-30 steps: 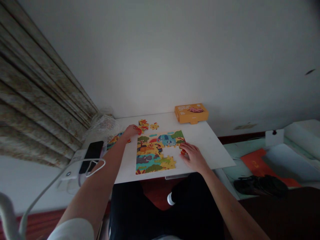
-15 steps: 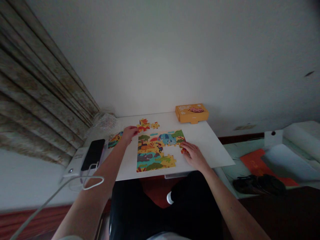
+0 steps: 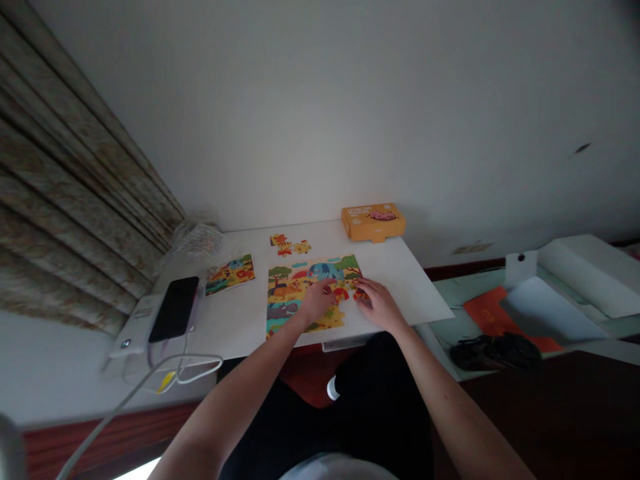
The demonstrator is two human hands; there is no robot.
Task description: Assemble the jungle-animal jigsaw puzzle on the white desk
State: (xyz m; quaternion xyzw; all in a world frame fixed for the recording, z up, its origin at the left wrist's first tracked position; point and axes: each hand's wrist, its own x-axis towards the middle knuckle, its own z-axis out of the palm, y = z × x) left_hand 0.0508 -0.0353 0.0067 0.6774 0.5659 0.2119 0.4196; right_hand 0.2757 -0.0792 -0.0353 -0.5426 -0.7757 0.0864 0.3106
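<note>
A partly joined jigsaw puzzle [image 3: 283,293] with a cartoon animal scene lies on the white table [image 3: 415,293]. My left hand [image 3: 319,301] reaches over its middle, fingers pinched on a red and orange puzzle piece [image 3: 341,295] above the gap at the right side. Just right of that, my right hand [image 3: 379,305] has curled fingers on another reddish puzzle piece [image 3: 359,293] by the puzzle's right edge. Loose puzzle pieces [image 3: 283,245] lie behind the puzzle. My left hand and forearm hide part of the lower picture.
A picture card [image 3: 231,274] lies to the left, beside bubble wrap [image 3: 203,240]. An orange puzzle box [image 3: 374,223] stands at the back. At the left edge are a black phone [image 3: 175,309] and a white cable [image 3: 145,380]. Dark shoes [image 3: 495,352] sit lower right.
My left hand has moved right from the loose pieces at the back to the puzzle's gap, bringing a red piece. My right hand stays by the right edge. The view has shifted slightly.
</note>
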